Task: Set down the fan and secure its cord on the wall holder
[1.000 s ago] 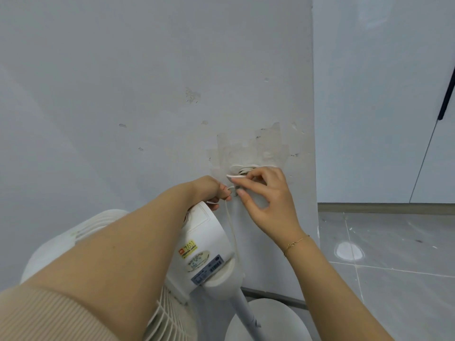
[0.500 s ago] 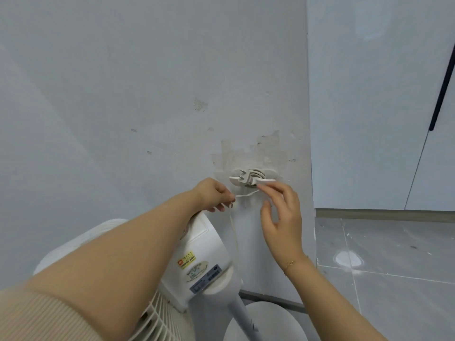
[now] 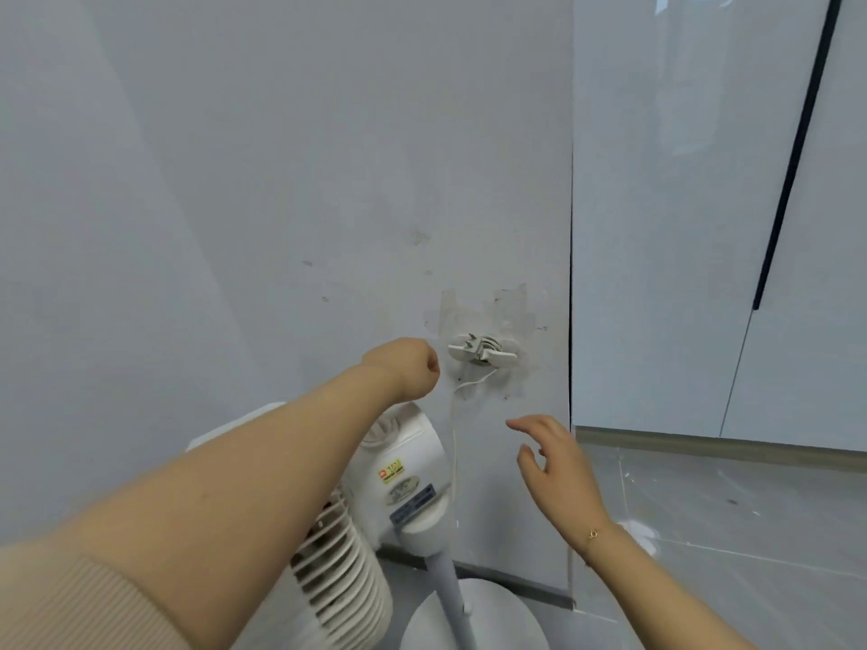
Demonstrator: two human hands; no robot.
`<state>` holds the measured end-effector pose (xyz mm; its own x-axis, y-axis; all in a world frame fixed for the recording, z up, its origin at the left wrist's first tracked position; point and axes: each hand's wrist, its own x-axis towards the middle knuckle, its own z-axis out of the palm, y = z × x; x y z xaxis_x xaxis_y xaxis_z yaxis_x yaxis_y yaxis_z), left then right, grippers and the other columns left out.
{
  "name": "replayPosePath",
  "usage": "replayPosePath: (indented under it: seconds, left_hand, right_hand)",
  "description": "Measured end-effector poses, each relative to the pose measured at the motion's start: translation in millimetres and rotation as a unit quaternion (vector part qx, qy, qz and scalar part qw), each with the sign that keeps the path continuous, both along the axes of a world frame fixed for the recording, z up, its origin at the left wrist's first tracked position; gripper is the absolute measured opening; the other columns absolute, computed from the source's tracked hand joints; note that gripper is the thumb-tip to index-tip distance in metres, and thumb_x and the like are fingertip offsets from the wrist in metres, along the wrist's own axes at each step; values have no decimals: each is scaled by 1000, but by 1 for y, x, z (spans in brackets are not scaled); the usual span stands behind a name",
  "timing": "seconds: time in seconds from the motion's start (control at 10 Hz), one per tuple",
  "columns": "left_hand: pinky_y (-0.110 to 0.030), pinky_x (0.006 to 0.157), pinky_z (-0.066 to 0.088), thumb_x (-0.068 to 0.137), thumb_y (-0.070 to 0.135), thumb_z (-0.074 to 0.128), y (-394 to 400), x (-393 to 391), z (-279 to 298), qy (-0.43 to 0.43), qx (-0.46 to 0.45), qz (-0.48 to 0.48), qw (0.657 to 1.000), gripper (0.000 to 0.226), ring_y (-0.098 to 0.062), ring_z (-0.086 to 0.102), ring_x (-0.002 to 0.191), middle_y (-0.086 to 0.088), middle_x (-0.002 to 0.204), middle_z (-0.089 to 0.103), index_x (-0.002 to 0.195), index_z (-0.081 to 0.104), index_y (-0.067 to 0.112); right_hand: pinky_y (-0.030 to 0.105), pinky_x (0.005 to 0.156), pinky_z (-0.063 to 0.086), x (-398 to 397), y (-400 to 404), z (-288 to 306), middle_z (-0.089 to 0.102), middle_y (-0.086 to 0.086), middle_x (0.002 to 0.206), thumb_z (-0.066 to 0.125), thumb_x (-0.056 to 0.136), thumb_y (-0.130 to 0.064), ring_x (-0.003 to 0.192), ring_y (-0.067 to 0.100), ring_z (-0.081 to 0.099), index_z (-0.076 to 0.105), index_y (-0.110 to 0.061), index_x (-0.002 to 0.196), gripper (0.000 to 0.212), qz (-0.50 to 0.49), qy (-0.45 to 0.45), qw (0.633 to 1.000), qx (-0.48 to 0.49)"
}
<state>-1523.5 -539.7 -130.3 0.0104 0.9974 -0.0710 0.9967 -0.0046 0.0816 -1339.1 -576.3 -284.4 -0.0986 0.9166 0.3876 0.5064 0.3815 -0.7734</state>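
Tucking the slack cord (image 3: 454,443) into the wall holder (image 3: 483,353), keep your curled left hand (image 3: 406,368) near, spread right hand (image 3: 553,462) clear of the fan (image 3: 399,480).

Fan (image 3: 403,471): white plastic housing showing a smooth, slightly glossy finish; ribbed plastic grille; printed paper-like stickers lying on the motor casing. Pole and round base looking like smooth matt white plastic.

Cord (image 3: 454,443): thin white lead, smooth sheath.

Wall holder (image 3: 483,355): off-white moulded plastic, dull finish, cord wound round it.

Wall (image 3: 281,180): matt pale grey paint, scuffed, with rough patches of torn tape residue around the holder.

Floor (image 3: 750,509): grey tiles, smooth, reflecting light glossily.

Sleeve (image 3: 61,607): beige ribbed knit cloth.

Bracelet (image 3: 593,534): fine gold-coloured metal chain, shining.
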Motion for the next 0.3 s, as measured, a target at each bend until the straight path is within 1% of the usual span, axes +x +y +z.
replayPosePath:
  seconds: [0.1,0.2,0.3]
  left_hand:
    - [-31,87,45,93,21,42,-25,5,17,15,40,-12,999,31,-25,58,111,-1,122,62,116,64,22]
    - [-29,82,43,93,20,42,-55,11,33,18,78,-29,996,32,-26,59,109,-2,121,63,115,64,21]
    - [-31,82,44,92,19,41,-82,11,47,20,114,-37,993,33,-25,58,109,-2,120,63,116,64,21]
  right_hand:
    - [19,97,37,8,-12,31,54,-8,129,47,95,-13,121,10,49,57,-20,127,34,14,-57,998,4]
    - [19,98,34,12,-30,68,52,-5,136,46,96,-17,125,13,48,53,-19,132,37,12,-110,993,32]
    - [22,100,35,10,-51,106,52,-5,137,46,96,-18,126,14,48,52,-20,133,38,11,-138,988,64]
